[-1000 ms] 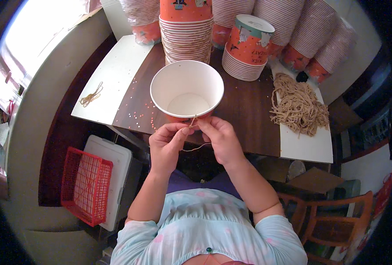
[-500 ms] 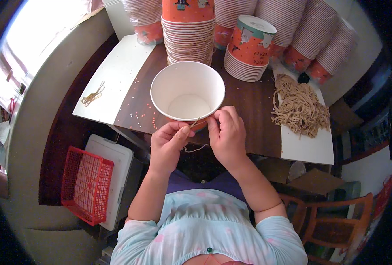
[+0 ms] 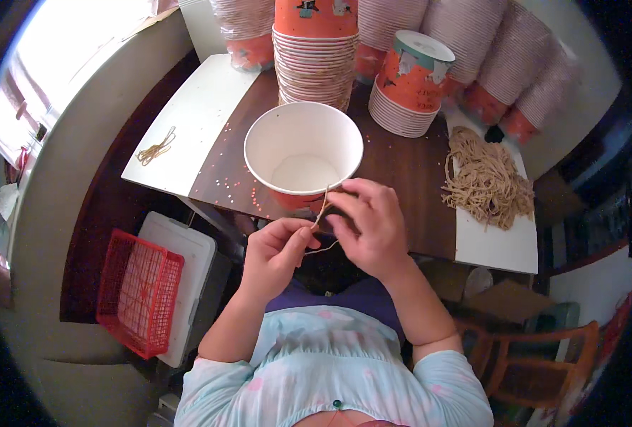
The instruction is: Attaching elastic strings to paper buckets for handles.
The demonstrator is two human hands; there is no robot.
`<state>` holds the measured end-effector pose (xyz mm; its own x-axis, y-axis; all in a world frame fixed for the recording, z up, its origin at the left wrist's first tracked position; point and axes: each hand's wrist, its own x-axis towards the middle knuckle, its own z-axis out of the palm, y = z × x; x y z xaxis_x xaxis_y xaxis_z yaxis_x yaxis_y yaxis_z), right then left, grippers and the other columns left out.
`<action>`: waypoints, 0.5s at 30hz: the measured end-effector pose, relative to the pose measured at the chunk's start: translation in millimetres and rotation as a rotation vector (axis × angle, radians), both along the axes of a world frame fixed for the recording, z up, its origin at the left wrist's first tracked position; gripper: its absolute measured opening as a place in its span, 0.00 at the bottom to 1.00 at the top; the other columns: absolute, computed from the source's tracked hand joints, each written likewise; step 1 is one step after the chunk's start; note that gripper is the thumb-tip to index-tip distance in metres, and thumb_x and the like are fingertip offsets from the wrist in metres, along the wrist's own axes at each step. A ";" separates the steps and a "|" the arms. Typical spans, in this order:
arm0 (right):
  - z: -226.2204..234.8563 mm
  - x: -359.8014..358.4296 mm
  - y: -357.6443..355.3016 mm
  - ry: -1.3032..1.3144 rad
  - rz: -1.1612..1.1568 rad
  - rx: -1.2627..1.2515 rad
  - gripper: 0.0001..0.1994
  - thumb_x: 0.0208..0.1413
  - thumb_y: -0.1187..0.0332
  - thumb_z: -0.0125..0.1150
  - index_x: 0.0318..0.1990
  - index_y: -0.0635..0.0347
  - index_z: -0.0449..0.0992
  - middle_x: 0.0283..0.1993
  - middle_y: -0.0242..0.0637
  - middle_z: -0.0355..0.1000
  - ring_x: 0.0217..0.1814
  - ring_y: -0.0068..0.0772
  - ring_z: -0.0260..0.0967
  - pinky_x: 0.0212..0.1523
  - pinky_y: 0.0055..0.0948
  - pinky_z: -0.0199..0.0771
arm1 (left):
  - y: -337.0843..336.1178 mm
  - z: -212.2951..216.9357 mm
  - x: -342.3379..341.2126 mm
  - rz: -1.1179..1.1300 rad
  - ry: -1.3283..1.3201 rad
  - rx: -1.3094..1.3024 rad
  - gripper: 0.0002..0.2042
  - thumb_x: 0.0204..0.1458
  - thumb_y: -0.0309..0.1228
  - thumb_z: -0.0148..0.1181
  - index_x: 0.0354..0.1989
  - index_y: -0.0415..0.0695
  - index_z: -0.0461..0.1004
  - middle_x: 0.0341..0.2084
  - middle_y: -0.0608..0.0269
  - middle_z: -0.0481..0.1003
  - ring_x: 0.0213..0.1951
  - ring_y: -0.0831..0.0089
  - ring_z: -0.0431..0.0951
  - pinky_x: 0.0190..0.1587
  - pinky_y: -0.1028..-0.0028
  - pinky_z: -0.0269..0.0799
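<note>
A wide white-lined paper bucket [image 3: 304,139], orange outside, stands at the table's front edge with its mouth tilted toward me. A thin tan cord [image 3: 322,207] runs from its near rim down to my left hand [image 3: 275,255], which pinches it between thumb and fingertips. My right hand [image 3: 371,226] is beside the cord, just below the rim, its thumb and bent fingers apart. Part of the cord [image 3: 324,249] loops below and passes behind the right hand, where I lose sight of it.
Behind the bucket rise a tall stack of buckets [image 3: 314,67], a shorter stack [image 3: 405,110] and several wrapped stacks [image 3: 465,35]. Tan cords [image 3: 488,178] lie heaped at right, a few more cords [image 3: 156,146] at left. A red basket [image 3: 141,292] is below left, a wooden chair [image 3: 536,366] below right.
My left hand has drawn down from the rim with the cord, which now stretches straighter. My right thumb has come away from the rim and the right fingers have spread. The view has shifted slightly.
</note>
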<state>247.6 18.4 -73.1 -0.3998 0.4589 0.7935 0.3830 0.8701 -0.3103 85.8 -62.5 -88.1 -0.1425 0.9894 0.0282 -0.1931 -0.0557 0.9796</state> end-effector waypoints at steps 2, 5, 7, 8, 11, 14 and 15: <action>2.2 -5.0 0.6 -0.047 0.084 0.099 0.15 0.41 0.74 0.64 0.41 0.53 0.75 0.44 0.34 0.68 0.37 0.33 0.68 0.39 0.35 0.65 | -2.2 4.6 3.9 0.020 0.095 0.024 0.08 0.57 0.27 0.53 0.38 0.35 0.75 0.25 0.65 0.77 0.23 0.87 0.68 0.24 0.84 0.63; -4.3 -10.3 9.4 0.013 0.155 0.204 0.14 0.41 0.74 0.63 0.39 0.55 0.75 0.42 0.34 0.70 0.35 0.33 0.68 0.36 0.33 0.66 | -8.3 12.1 9.6 0.100 0.179 0.190 0.07 0.57 0.26 0.54 0.36 0.35 0.75 0.24 0.68 0.76 0.23 0.86 0.69 0.25 0.84 0.64; -6.8 -13.3 13.5 0.053 0.151 0.214 0.14 0.39 0.76 0.65 0.37 0.55 0.75 0.40 0.34 0.70 0.33 0.33 0.67 0.33 0.31 0.66 | -12.2 23.5 8.0 0.107 0.299 0.136 0.06 0.56 0.25 0.54 0.35 0.35 0.75 0.23 0.68 0.75 0.24 0.86 0.70 0.27 0.84 0.65; -7.2 -14.2 14.8 0.096 0.137 0.220 0.15 0.37 0.78 0.67 0.36 0.55 0.75 0.37 0.34 0.71 0.30 0.32 0.67 0.30 0.29 0.67 | -14.4 29.6 7.6 0.059 0.279 0.132 0.05 0.55 0.24 0.54 0.34 0.35 0.75 0.23 0.68 0.74 0.24 0.86 0.70 0.26 0.84 0.65; -13.4 -13.5 20.6 0.148 0.071 0.160 0.11 0.40 0.80 0.66 0.33 0.57 0.74 0.36 0.37 0.72 0.32 0.36 0.71 0.29 0.29 0.73 | -29.5 42.5 17.4 -0.069 0.265 0.236 0.04 0.54 0.23 0.54 0.33 0.35 0.75 0.19 0.69 0.71 0.21 0.87 0.66 0.23 0.83 0.61; -12.1 -12.3 23.5 0.171 0.139 0.083 0.11 0.42 0.79 0.65 0.34 0.57 0.73 0.37 0.39 0.73 0.35 0.40 0.74 0.33 0.32 0.75 | -29.3 46.0 20.7 -0.156 0.252 0.227 0.05 0.55 0.23 0.53 0.34 0.35 0.74 0.19 0.70 0.71 0.21 0.88 0.65 0.22 0.83 0.60; -11.6 -11.9 25.8 0.164 0.159 0.086 0.11 0.43 0.80 0.65 0.34 0.58 0.72 0.37 0.41 0.74 0.35 0.38 0.75 0.32 0.30 0.76 | -30.0 47.1 20.8 -0.152 0.252 0.231 0.05 0.55 0.23 0.53 0.34 0.35 0.74 0.19 0.70 0.71 0.21 0.88 0.65 0.22 0.83 0.60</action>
